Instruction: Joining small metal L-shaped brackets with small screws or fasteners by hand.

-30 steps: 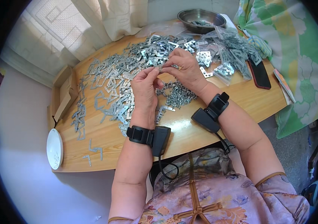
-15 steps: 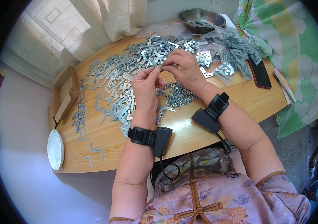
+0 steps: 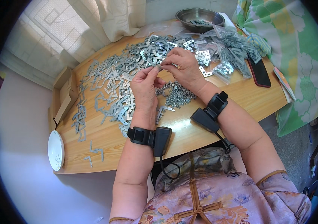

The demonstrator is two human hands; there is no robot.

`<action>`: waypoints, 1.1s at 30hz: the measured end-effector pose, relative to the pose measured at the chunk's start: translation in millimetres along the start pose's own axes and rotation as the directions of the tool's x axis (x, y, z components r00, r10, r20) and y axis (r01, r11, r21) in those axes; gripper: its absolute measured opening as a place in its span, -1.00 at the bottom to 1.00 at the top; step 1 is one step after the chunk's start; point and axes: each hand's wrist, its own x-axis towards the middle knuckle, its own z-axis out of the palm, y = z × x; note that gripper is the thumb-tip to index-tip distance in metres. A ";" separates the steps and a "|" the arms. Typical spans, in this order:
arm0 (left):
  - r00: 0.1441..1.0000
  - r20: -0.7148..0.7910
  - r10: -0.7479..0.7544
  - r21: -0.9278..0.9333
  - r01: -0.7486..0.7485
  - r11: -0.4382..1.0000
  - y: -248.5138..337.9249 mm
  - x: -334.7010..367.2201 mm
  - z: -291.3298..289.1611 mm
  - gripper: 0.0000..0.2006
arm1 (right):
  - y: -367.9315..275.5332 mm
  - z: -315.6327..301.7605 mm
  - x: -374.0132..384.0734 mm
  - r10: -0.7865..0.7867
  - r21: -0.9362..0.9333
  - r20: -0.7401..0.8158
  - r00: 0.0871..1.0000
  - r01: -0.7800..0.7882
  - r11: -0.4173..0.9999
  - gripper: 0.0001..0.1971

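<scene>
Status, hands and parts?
Left hand, right hand: fingertips together, grip contents too small to tell. Small metal hardware heaped nearby. Flat brackets crowding left.

Piece (image 3: 160, 68) between left hand (image 3: 144, 84) and right hand (image 3: 185, 70), mostly hidden.

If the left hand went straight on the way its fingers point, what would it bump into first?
Probably the right hand, which sits just ahead of the left hand; depth is hard to judge, so the two may even touch.
</scene>
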 end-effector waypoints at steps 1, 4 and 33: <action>1.000 -0.007 -0.009 -0.004 0.009 1.000 0.3 -0.3 0.5 -0.87 | -0.6 -1.2 0.1 -0.005 -0.029 0.009 1.000 0.005 1.000 -0.92; 1.000 -0.016 -0.019 -0.009 0.018 1.000 0.1 -0.3 -0.7 -0.87 | -3.5 -1.9 0.5 -0.013 -0.057 0.021 1.000 0.014 0.998 -0.92; 0.949 0.006 0.317 0.367 -0.297 0.881 -1.4 -10.6 13.2 -0.86 | -23.2 10.5 -4.4 0.323 -0.134 0.036 0.946 -0.316 0.939 -0.80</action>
